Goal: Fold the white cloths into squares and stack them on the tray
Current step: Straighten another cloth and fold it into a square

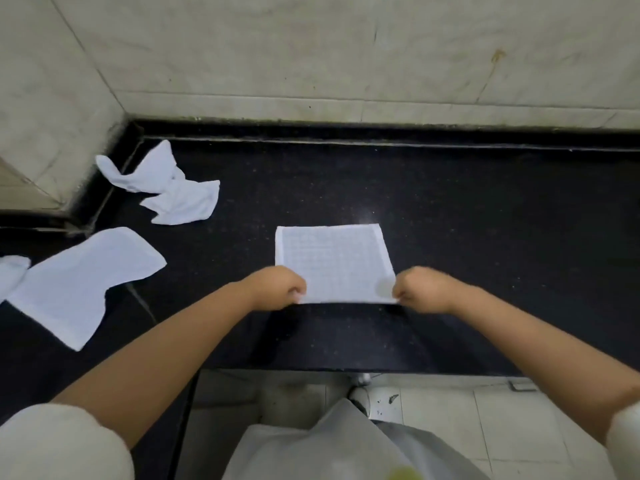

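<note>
A flat square white waffle-weave cloth [334, 261] on the black speckled stone counter [485, 220] is pinched at its near corners by the curled left hand [277, 287] and right hand [424, 289], two crumpled white cloths [166, 185] being left far left.

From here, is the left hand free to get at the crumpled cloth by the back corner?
Probably not yet: the left hand is pinching the flat cloth; otherwise the path to the crumpled cloth looks clear.

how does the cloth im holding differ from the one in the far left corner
The held cloth lies flat and squared; the corner cloth is crumpled and twisted. The left hand and right hand pinch the held cloth's near corners; nothing touches the corner cloth. Both are white and lie on the black counter.
</note>
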